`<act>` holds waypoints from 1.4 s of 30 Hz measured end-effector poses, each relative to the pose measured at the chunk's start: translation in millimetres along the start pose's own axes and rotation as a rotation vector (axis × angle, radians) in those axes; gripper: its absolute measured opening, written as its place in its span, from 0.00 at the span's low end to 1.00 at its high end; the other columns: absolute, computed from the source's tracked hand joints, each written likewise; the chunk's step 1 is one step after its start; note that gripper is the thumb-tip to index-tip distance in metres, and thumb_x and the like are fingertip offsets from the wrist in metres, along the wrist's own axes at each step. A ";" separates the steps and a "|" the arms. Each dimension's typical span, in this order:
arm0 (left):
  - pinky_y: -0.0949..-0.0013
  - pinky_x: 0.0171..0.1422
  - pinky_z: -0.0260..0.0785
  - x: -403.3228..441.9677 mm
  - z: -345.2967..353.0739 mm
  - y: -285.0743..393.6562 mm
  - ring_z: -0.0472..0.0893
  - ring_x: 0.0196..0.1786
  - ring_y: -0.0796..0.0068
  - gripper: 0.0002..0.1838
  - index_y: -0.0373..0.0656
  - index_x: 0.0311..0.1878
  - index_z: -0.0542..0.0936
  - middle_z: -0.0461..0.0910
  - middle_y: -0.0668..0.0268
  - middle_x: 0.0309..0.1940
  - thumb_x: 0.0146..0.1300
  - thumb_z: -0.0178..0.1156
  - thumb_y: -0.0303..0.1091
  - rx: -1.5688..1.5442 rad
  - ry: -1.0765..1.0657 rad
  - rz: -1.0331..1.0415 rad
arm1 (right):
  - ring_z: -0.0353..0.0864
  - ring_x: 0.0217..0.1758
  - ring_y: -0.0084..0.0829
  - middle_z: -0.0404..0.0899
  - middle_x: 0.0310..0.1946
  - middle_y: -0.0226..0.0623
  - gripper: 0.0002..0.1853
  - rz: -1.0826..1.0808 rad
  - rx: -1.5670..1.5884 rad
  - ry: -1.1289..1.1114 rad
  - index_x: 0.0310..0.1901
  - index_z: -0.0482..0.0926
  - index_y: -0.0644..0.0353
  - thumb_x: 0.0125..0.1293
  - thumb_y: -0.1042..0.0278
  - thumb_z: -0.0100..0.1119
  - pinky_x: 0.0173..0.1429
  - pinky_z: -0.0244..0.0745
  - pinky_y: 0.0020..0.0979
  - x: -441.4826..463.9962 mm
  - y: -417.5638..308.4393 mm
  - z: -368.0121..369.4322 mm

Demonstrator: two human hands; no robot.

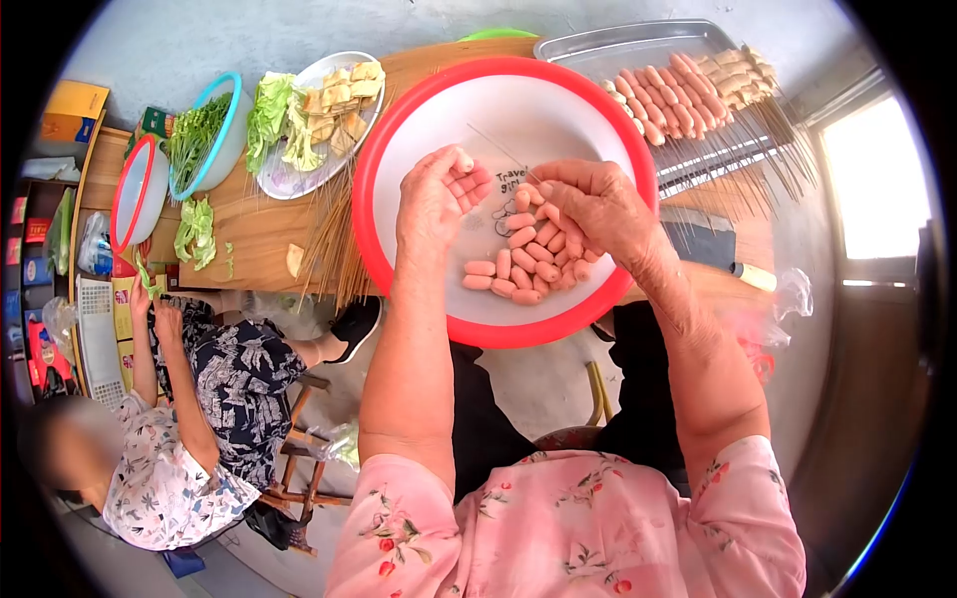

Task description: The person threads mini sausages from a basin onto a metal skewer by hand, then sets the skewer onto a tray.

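My left hand is raised over the left side of a red-rimmed white basin, its fingers curled inward; what they hold, if anything, I cannot make out. My right hand pinches one end of a thin skewer, which slants up and left between the hands. Below them, small pink sausages lie in a loose pile on the basin floor, some hidden under my right hand. Dark lettering shows on the basin floor beside the pile.
Skewered sausages rest by a metal tray at the upper right. A plate of greens and tofu-like pieces, loose skewers and a blue-rimmed bowl stand left. A seated person holds a green leaf at the lower left.
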State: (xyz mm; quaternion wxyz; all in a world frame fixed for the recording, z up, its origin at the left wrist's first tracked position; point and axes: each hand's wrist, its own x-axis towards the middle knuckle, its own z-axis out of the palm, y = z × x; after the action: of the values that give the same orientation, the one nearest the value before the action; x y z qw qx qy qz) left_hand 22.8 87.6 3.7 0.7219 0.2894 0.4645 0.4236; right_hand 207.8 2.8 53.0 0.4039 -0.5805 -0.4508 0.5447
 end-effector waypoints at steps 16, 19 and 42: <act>0.68 0.41 0.75 4.3 -13.9 5.8 0.79 0.34 0.73 0.10 0.43 0.29 0.75 0.76 0.67 0.27 0.61 0.61 0.37 -0.129 0.121 0.112 | 0.79 0.37 0.26 0.81 0.26 0.30 0.11 -0.258 -0.433 -0.036 0.40 0.83 0.53 0.62 0.61 0.55 0.61 0.54 0.34 -1.0 12.7 14.0; 0.70 0.38 0.74 3.4 -14.9 6.1 0.79 0.33 0.74 0.11 0.42 0.29 0.75 0.76 0.67 0.26 0.59 0.63 0.38 -0.130 0.101 0.110 | 0.79 0.38 0.26 0.82 0.27 0.30 0.11 -0.236 -0.430 -0.046 0.41 0.83 0.52 0.61 0.61 0.55 0.60 0.54 0.33 -0.3 14.8 13.9; 0.78 0.27 0.70 -18.2 24.2 2.8 0.75 0.23 0.83 0.15 0.43 0.31 0.76 0.76 0.68 0.24 0.55 0.67 0.44 0.156 0.069 0.124 | 0.77 0.37 0.32 0.81 0.29 0.36 0.09 -0.357 -0.407 0.175 0.40 0.82 0.57 0.58 0.67 0.58 0.53 0.62 0.36 3.3 24.2 29.3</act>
State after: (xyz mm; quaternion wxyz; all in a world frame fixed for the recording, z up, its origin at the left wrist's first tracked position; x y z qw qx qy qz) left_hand 40.2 72.3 23.4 0.6533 0.3581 0.5016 0.4397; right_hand 180.6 -1.2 26.6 0.4059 -0.6061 -0.6092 0.3110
